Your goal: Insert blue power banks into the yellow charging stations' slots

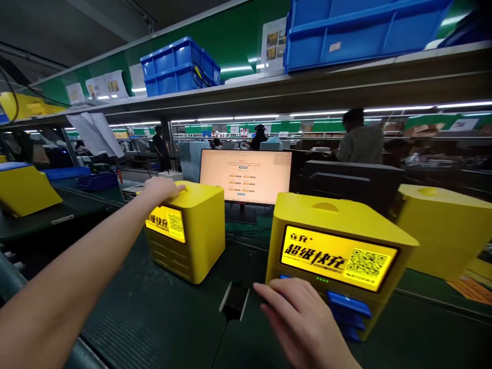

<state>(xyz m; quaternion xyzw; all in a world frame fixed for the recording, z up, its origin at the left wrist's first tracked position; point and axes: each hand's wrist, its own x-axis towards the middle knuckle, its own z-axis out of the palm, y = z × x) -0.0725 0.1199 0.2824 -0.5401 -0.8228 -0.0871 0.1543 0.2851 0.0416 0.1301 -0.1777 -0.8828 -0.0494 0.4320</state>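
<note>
Yellow plastic under both hands. Left hand [160,188] laid flat on the top of the left charging cabinet [187,230], fingers [175,188] pressed together and stretched toward the round bump just beyond the fingertips; nothing pinched. Lit yellow screen with black characters and a QR code just below the palm, on the cabinet's front face. Right hand [303,320] low at the front of the near charging cabinet [338,251], fingers [274,294] slightly spread and relaxed, gripping nothing, fingertips at the lower left corner of that cabinet. Blue power banks [348,310] in the cabinet's slots just right of those fingers, touching or not impossible to tell. Green indicator dots and the bright screen directly above the knuckles. Small rectangular opening [235,301] in the dark green bench mat [154,312] just left of the right fingertips. Glowing monitor [246,177] between and beyond the two hands. Third yellow cabinet [446,230] well right of the right hand. Blue crates [180,66] on the shelf high above the left fingers. Other people far beyond the monitor, at other benches.
</note>
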